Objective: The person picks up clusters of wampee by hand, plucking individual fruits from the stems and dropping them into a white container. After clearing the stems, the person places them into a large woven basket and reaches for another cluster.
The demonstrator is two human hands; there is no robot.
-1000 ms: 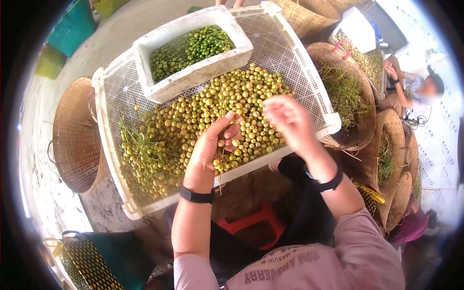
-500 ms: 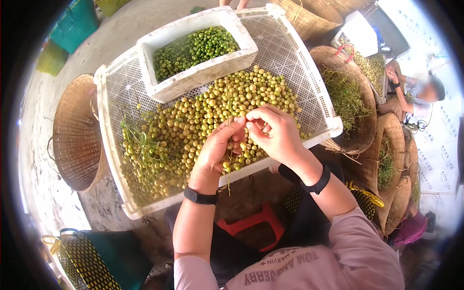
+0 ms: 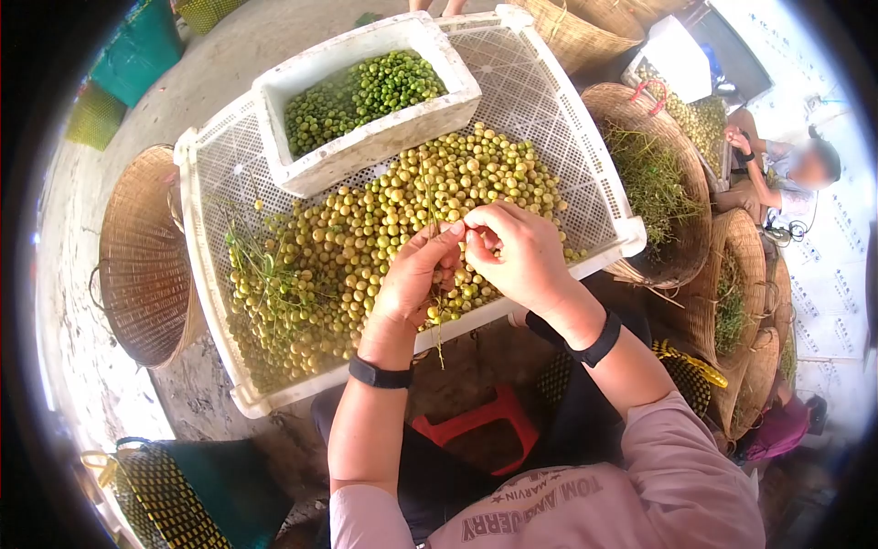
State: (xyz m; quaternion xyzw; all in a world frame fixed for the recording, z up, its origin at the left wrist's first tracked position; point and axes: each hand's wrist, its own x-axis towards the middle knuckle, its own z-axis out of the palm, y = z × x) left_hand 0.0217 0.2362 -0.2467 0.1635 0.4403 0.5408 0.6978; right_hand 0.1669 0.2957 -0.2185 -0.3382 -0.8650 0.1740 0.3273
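Note:
My left hand (image 3: pixel 421 273) is closed round a thin green fruit stem (image 3: pixel 441 343), which sticks up above the fingers and hangs below them with a few small round fruits on it. Close beside it, my right hand (image 3: pixel 519 252) has thumb and forefinger pinched together at the left fingertips. What lies in that pinch is hidden. Both hands are over the front part of a white perforated plastic tray (image 3: pixel 585 146), where many small yellow-green fruits (image 3: pixel 366 229) lie heaped. Leafless green sprigs (image 3: pixel 265 261) rest among the fruits on the left.
A white foam box (image 3: pixel 384 133) of greener fruits stands at the tray's back. Woven baskets flank it, one on the left (image 3: pixel 146 265) and one with stems (image 3: pixel 599 101) on the right. A red stool (image 3: pixel 485 421) is below. Another person (image 3: pixel 777 178) sits at far right.
Both hands stay close together with almost no movement. The stem's hanging end has shifted slightly to the right. The view has tilted a little.

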